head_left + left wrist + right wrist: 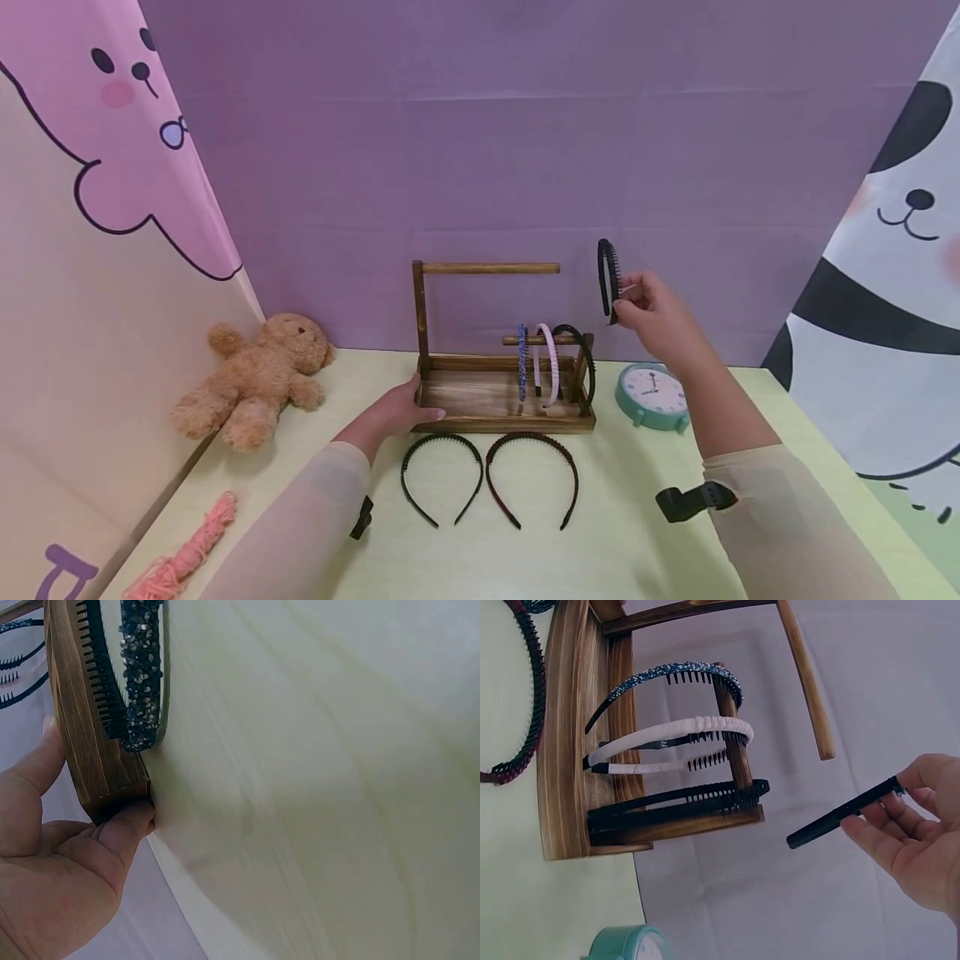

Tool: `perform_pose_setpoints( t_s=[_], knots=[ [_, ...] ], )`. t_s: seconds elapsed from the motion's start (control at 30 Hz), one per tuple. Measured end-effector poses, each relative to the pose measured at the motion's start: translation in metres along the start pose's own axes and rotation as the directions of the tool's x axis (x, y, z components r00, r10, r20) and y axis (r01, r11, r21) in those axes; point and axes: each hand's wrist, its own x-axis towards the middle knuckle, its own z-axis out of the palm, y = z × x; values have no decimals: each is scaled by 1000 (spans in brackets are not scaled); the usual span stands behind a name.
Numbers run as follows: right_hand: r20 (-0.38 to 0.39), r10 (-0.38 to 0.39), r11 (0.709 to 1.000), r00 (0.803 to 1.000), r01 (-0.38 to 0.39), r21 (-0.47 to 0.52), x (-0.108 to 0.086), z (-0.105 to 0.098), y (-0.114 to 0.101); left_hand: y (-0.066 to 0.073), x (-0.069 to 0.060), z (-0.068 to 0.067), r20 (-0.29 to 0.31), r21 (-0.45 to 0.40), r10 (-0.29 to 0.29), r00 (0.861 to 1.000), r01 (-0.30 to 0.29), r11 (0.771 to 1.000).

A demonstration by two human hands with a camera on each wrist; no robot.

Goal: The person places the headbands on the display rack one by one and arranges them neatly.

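Note:
My right hand (654,315) holds a black toothed headband (821,825) in the air, pinched between thumb and fingers, right of the wooden stand's upper bar (491,268). With thumb and curled fingers, my left hand (396,410) grips the left end of the wooden stand (510,424). On its short lower bar (736,761) hang a blue glittery headband (522,367), a pale pink headband (553,367) and black headband teeth and bands (667,804) at the right end. The upper bar carries nothing. Before the stand lie a black headband (442,437) and a dark reddish headband (573,475).
A teal clock (652,396) sits right of the stand. To the left lies a brown teddy bear (262,383), with a pink yarn bundle (191,546) nearer the front. A purple backdrop (487,167) rises behind the pale table (622,542).

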Motion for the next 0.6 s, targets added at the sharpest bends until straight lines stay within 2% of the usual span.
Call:
perform_pose_setpoints(
  t_s=[0.27,0.43,0.6],
  knots=[
    [-52,-38,999,998,39,18,26,15,-9,-1,0,0,2,3,-8,1000,8,1000],
    [-40,-49,998,998,51,44,39,27,-15,-2,0,1,-1,-6,-20,1000,20,1000],
    [-19,-50,996,999,52,69,48,40,-20,-4,3,1,-8,-9,-9,1000,9,1000]
  ],
)
